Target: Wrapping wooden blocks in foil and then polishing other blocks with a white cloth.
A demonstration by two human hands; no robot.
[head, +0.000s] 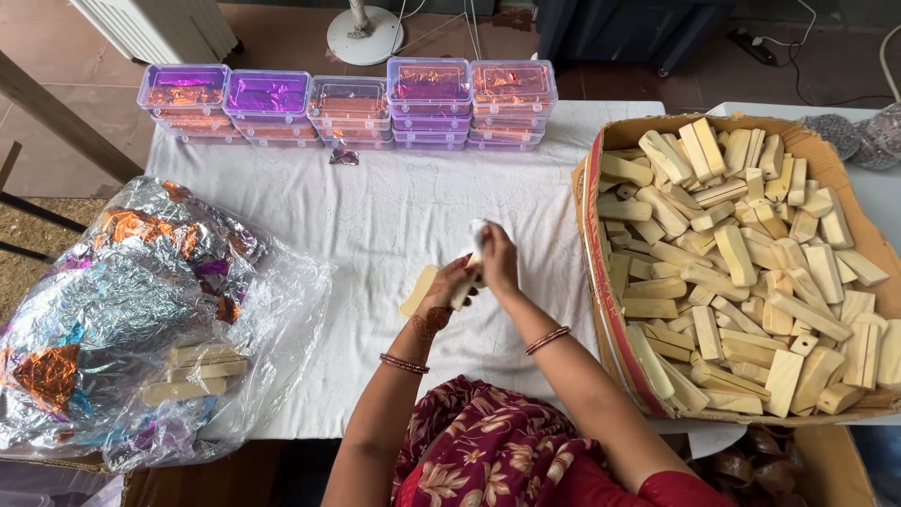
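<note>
Single head-worn view, looking steeply down from above the person's chest onto the table [375,216]. Faces forward across the table toward the floor [282,38] beyond. Close range: forearms enter from the bottom edge, hands near centre. No second view.

White-clothed table [375,216] bears lidded boxes [347,103], foil bag [141,310], cardboard carton [610,310].

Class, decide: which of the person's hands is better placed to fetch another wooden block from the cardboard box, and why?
Probably the right hand: the cardboard box of wooden blocks lies on its side. The left hand holds a block and would have to cross over.
</note>
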